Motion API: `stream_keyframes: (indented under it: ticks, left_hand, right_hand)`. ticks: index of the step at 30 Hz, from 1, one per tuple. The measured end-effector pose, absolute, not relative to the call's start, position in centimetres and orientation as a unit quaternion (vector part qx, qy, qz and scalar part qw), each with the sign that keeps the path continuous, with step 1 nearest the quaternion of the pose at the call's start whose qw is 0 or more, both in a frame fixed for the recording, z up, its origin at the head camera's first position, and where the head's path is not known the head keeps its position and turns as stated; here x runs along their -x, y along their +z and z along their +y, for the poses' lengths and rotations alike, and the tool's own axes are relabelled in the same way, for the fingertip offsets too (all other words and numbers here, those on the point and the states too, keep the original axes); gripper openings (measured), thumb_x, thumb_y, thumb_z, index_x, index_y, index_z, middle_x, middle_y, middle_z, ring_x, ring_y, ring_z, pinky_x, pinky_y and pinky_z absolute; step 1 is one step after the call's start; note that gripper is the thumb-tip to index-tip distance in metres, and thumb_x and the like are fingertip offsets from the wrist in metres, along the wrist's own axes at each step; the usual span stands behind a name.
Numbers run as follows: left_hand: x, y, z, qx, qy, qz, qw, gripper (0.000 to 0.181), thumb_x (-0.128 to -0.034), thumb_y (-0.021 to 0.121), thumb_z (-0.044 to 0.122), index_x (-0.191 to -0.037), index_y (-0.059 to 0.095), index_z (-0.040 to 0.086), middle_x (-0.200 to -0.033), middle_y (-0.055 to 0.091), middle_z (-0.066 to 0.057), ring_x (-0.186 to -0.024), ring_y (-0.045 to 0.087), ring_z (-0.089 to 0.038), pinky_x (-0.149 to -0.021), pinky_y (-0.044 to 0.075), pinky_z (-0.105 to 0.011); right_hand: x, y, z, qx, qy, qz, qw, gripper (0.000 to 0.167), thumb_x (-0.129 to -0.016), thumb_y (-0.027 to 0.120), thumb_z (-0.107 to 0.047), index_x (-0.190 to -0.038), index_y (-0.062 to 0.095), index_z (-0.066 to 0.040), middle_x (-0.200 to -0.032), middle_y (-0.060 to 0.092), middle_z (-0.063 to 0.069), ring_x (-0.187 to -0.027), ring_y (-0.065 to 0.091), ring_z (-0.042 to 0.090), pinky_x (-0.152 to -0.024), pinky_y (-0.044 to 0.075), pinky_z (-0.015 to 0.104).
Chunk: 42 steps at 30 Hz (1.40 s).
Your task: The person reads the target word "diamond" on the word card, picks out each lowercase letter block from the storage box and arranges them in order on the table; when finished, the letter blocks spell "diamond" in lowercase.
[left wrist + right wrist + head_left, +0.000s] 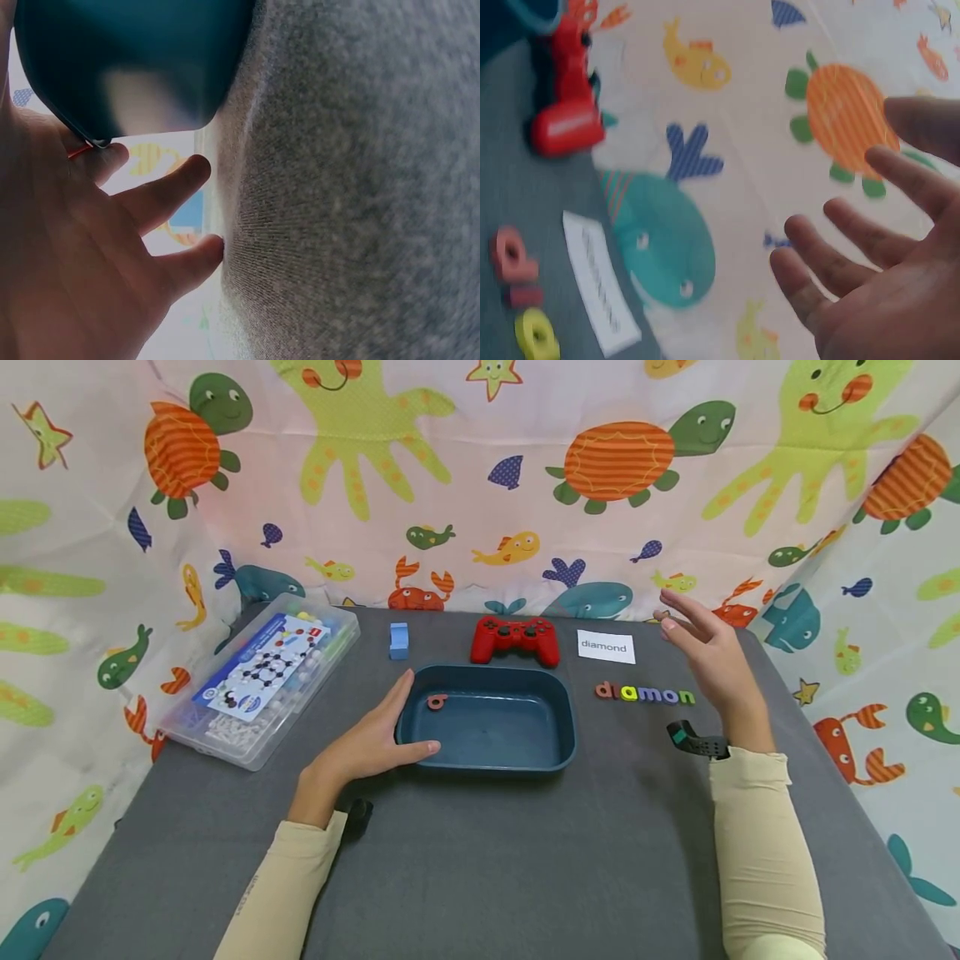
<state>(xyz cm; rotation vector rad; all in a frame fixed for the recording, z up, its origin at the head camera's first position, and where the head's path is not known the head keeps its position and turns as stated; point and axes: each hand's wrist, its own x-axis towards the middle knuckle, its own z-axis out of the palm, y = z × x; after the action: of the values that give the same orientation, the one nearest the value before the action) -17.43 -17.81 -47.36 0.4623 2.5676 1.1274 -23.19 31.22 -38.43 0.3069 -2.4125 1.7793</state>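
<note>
A dark blue rectangular tray [487,767] sits mid-table, with one small pinkish letter [436,702] inside. My left hand [372,735] holds its left end, thumb over the front rim and fingers along the outer left side. In the left wrist view the lower fingers [169,195] are spread beneath the tray's edge. Right of the tray, colored letters [645,694] lie in a row reading "diamon". A white card [606,647] printed "diamond" lies behind them. My right hand [708,652] is raised beside the row, fingers loosely extended, holding nothing.
A red game controller [514,642] lies behind the tray. Left of it is a small blue block [399,641]. A clear plastic case [262,677] with a molecule picture stands at the left. A sea-animal curtain [465,443] encloses the table's back and sides.
</note>
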Motion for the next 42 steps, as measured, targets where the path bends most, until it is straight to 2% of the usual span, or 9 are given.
stream_keyframes:
  ticks: [2,8,14,22,29,42]
  left_hand:
    - [17.5,-47.5,-17.8,-0.162,0.390,0.894,0.148,0.123,-0.0902,0.074,0.067,-0.173,-0.006,0.024,-0.180,-0.005,0.000,-0.163,0.010,-0.036,-0.122,0.021,-0.071]
    - [17.5,-47.4,-17.6,-0.161,0.390,0.895,0.146,0.124,-0.0889,0.075,0.067,-0.174,-0.005,0.024,-0.180,-0.004,0.000,-0.163,0.011,-0.038,-0.120,0.023,-0.073]
    - [17.6,-47.6,-17.6,-0.158,0.390,0.896,0.145,0.124,-0.0886,0.075,0.068,-0.174,-0.005,0.026,-0.180,-0.004,0.002,-0.163,0.011,-0.036,-0.121,0.023,-0.073]
    - [17.6,-47.6,-17.8,-0.159,0.391,0.894,0.151,0.124,-0.0900,0.074,0.066,-0.173,-0.007,0.024,-0.180,-0.004,-0.003,-0.162,0.011,-0.039,-0.121,0.022,-0.073]
    - [17.6,-47.6,-17.9,-0.154,0.394,0.894,0.150,0.123,-0.0902,0.075,0.065,-0.174,-0.005,0.024,-0.180,-0.004,-0.001,-0.163,0.011,-0.037,-0.121,0.023,-0.071]
    - [17.8,-47.6,-17.9,-0.157,0.398,0.892,0.147,0.124,-0.0893,0.075,0.067,-0.174,-0.005,0.025,-0.180,-0.003,0.002,-0.163,0.012,-0.034,-0.123,0.022,-0.069]
  right_hand:
    - [23.4,-38.1,30.1,-0.134,0.626,-0.765,0.071,0.053,-0.109,0.063,-0.017,-0.161,0.051,-0.013,-0.166,0.044,0.009,-0.148,0.047,0.030,-0.108,0.048,0.020]
    - [23.8,-37.5,26.9,-0.227,0.678,-0.694,0.089,0.049,-0.108,0.057,-0.004,-0.157,0.052,-0.001,-0.164,0.046,0.014,-0.149,0.045,0.034,-0.115,0.044,0.028]
    - [24.4,-36.9,23.5,-0.279,0.695,-0.655,0.102,0.047,-0.106,0.055,0.003,-0.152,0.057,0.002,-0.159,0.050,0.020,-0.144,0.049,0.037,-0.116,0.045,0.036]
    - [24.8,-36.9,19.3,-0.309,0.696,-0.640,0.099,0.047,-0.105,0.054,0.003,-0.151,0.059,-0.001,-0.157,0.054,0.018,-0.144,0.051,0.038,-0.119,0.042,0.044]
    - [25.1,-37.3,16.0,-0.339,0.689,-0.635,0.081,0.050,-0.104,0.056,0.000,-0.153,0.056,0.001,-0.158,0.053,0.018,-0.143,0.051,0.040,-0.117,0.044,0.045]
    - [25.8,-39.4,12.2,-0.359,0.668,-0.651,0.036,0.053,-0.104,0.061,-0.006,-0.156,0.054,-0.004,-0.160,0.053,0.011,-0.146,0.050,0.034,-0.119,0.042,0.052]
